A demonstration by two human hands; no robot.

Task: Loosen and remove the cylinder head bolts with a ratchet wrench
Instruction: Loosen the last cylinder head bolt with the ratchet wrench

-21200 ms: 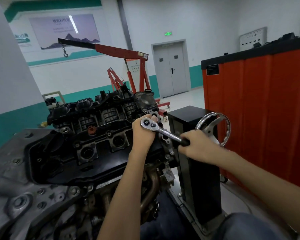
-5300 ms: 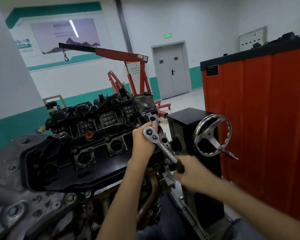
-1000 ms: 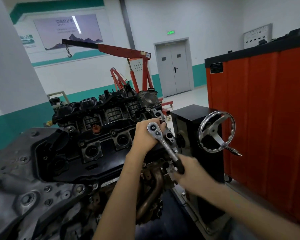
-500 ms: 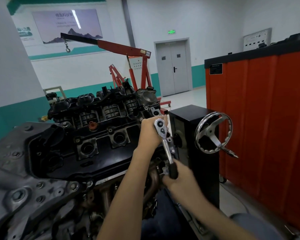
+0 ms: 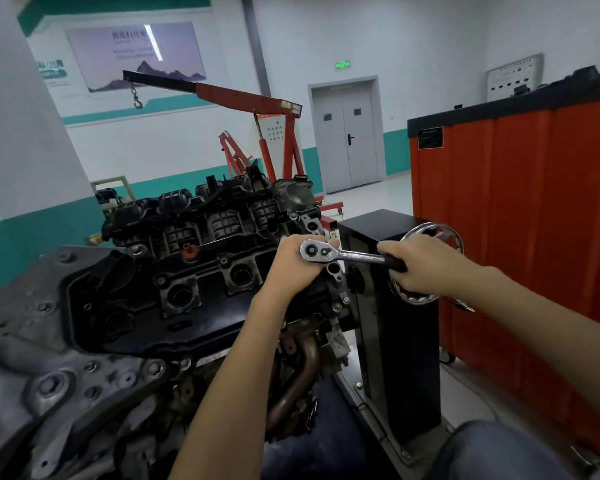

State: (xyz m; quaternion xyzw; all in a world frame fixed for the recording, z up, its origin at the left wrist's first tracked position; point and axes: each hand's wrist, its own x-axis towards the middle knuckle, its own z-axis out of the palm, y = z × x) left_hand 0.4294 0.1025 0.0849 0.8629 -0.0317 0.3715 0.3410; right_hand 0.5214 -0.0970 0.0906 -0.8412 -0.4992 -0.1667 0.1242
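A chrome ratchet wrench [image 5: 340,253] lies nearly level over the right end of the black cylinder head [image 5: 201,289] on the engine. My left hand [image 5: 297,266] is curled under the ratchet's round head and holds it down; the socket and bolt beneath are hidden by that hand. My right hand [image 5: 420,263] grips the black handle end, out to the right of the engine. Several open plug wells and small bolts show on the head's top face.
A black engine stand column [image 5: 399,334] with a chrome handwheel [image 5: 437,237] stands right behind my right hand. A red cabinet [image 5: 534,237] fills the right side. A red engine hoist [image 5: 257,109] stands beyond the engine. My knee is at the bottom right.
The ratchet handle has swung from pointing down towards me up to pointing right, nearly level. My right hand rose with it; my left hand stayed on the ratchet head.
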